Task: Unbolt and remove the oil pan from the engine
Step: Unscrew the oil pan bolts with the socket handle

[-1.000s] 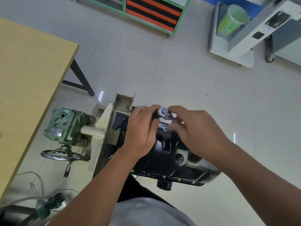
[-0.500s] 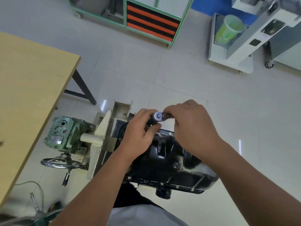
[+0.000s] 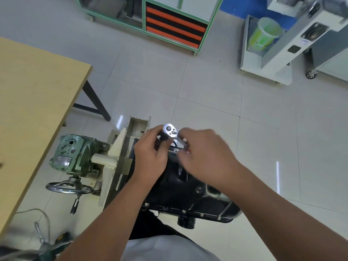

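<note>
A black oil pan (image 3: 185,193) faces up on the engine, which hangs on a cream stand (image 3: 120,146). Bolts line the pan's near flange (image 3: 201,215). A chrome ratchet (image 3: 170,131) stands over the pan's far edge. My left hand (image 3: 150,151) pinches the dark socket just under the ratchet head with thumb and fingers. My right hand (image 3: 205,155), blurred, grips the ratchet's handle, which it mostly hides. The bolt under the socket is hidden.
A green gearbox (image 3: 73,153) with a handwheel (image 3: 69,188) is on the stand's left. A wooden table (image 3: 32,102) stands at the left. A green-framed cabinet (image 3: 169,25) and a white cart (image 3: 263,48) stand far back on the tiled floor. Cables and a tool (image 3: 41,238) lie at bottom left.
My right hand has swung the ratchet handle and is now blurred. My left hand stays on the socket under the ratchet head. The camera has tilted a little.
</note>
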A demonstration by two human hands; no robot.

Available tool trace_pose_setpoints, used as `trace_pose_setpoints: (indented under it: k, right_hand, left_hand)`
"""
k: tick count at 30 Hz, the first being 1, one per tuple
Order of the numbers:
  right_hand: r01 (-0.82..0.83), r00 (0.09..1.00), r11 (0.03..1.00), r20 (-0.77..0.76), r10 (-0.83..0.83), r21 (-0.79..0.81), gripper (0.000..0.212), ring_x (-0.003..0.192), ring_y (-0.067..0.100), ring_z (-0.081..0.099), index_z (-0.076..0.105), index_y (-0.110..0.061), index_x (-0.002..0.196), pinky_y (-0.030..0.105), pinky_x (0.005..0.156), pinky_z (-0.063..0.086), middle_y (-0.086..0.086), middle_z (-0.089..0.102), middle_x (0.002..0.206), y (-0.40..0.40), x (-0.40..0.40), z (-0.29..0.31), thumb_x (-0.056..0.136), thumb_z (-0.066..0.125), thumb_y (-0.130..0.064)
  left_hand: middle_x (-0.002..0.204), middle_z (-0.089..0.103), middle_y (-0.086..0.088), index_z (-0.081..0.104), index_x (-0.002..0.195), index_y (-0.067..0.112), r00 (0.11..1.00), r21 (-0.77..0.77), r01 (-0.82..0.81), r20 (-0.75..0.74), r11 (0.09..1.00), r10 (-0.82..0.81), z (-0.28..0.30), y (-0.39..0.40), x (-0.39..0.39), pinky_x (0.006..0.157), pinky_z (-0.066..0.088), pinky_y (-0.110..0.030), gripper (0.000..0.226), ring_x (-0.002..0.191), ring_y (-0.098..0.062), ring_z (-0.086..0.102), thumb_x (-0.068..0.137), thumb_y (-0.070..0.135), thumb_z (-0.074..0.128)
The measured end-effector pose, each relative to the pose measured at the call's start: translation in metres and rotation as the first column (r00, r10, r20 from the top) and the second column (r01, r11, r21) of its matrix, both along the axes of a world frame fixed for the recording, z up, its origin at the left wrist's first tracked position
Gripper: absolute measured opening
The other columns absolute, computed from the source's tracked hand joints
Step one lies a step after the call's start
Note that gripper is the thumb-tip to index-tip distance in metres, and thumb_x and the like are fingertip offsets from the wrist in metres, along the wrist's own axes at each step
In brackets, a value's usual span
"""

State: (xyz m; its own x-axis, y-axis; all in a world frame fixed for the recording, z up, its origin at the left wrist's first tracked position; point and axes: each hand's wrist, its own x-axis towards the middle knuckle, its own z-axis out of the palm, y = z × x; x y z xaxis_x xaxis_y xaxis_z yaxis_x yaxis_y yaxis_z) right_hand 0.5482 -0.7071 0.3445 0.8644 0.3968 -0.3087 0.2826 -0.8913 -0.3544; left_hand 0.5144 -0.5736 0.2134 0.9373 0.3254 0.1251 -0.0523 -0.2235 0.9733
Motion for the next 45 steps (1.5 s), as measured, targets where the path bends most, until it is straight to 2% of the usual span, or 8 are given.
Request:
trace_pose_setpoints:
  k: [7,13,19,24,30,35,41,45]
  right_hand:
    - [0.018,0.969,0.980,0.244,0.032,-0.200,0.027,0.086,0.024,0.056,0.064,-0.029,0.104,0.035,0.072,0.043,-0.005,0.064,0.090,-0.008,0.026,0.006,0.085,0.055,-0.013]
    - [-0.086,0.985,0.996,-0.149,0.086,0.007,0.020,0.066,0.019,0.054,0.042,-0.032,0.070,0.027,0.052,0.037,-0.007,0.053,0.068,0.002,-0.016,0.007,0.081,0.058,-0.029]
    - [0.068,0.978,0.982,0.208,-0.030,-0.176,0.018,0.089,0.020,0.058,0.065,-0.030,0.102,0.041,0.110,0.036,-0.008,0.063,0.089,-0.005,0.016,0.003,0.093,0.053,-0.020]
    - [0.001,0.945,0.987,-0.322,0.052,0.161,0.017,0.061,0.008,0.056,0.053,-0.027,0.074,0.023,0.056,0.042,-0.006,0.056,0.064,0.009,-0.014,0.011,0.083,0.067,-0.022]
    - [0.153,0.977,0.980,0.167,-0.131,-0.130,0.031,0.084,0.022,0.057,0.073,-0.027,0.103,0.036,0.104,0.040,-0.004,0.069,0.089,0.004,0.023,0.005,0.085,0.057,-0.007]
    - [0.146,0.944,0.973,-0.318,-0.084,0.176,0.012,0.056,0.011,0.054,0.056,-0.023,0.075,0.035,0.055,0.050,-0.004,0.056,0.062,0.020,-0.015,0.003,0.080,0.063,-0.015]
    - [0.244,0.952,0.970,0.196,-0.235,-0.023,0.021,0.084,0.026,0.058,0.076,-0.023,0.093,0.039,0.081,0.044,-0.003,0.069,0.084,0.021,-0.006,0.001,0.083,0.064,-0.009]
    - [0.186,0.982,0.982,0.022,-0.186,-0.006,0.028,0.068,0.023,0.047,0.043,-0.030,0.070,0.037,0.062,0.038,-0.006,0.046,0.063,0.031,-0.022,-0.001,0.093,0.056,-0.022]
  left_hand:
    - [0.096,0.072,0.018,0.062,0.105,0.037,0.996,-0.120,0.002,-0.091,0.993,-0.013,0.004,-0.002,-0.001,0.076,0.053,-0.014,0.040,0.087,-0.006,0.071,0.088,0.005,0.079]
    - [0.092,0.072,0.016,0.064,0.098,0.041,0.996,0.014,-0.070,-0.053,0.997,0.070,0.000,-0.006,-0.003,0.072,0.057,-0.027,0.023,0.084,-0.010,0.071,0.088,0.021,0.067]
    - [0.097,0.068,0.023,0.060,0.107,0.041,0.994,0.088,-0.063,-0.081,0.994,0.070,0.003,-0.005,0.001,0.083,0.048,-0.012,0.039,0.094,-0.003,0.067,0.093,0.006,0.071]
    - [0.084,0.066,0.010,0.064,0.086,0.032,0.982,0.010,-0.160,-0.102,0.987,0.160,-0.002,-0.002,-0.003,0.068,0.048,-0.017,0.026,0.079,-0.010,0.064,0.081,0.007,0.072]
    - [0.093,0.062,0.016,0.065,0.094,0.045,0.989,0.029,-0.037,-0.141,0.999,0.041,0.004,0.000,0.002,0.074,0.046,-0.012,0.038,0.083,-0.007,0.062,0.084,0.013,0.082]
    - [0.080,0.064,0.005,0.061,0.080,0.021,0.969,-0.119,-0.157,-0.211,0.980,0.129,0.001,0.002,-0.001,0.065,0.048,-0.026,0.013,0.073,-0.009,0.058,0.078,0.012,0.070]
    - [0.089,0.059,0.000,0.055,0.086,0.020,0.975,-0.098,-0.106,-0.206,0.990,0.084,0.002,0.002,0.002,0.066,0.049,-0.022,0.031,0.074,-0.010,0.057,0.083,0.004,0.082]
    - [0.086,0.058,-0.004,0.055,0.086,0.018,0.975,-0.074,-0.122,-0.198,0.990,0.105,-0.002,0.003,0.001,0.064,0.044,-0.020,0.024,0.073,-0.008,0.054,0.083,0.000,0.071]
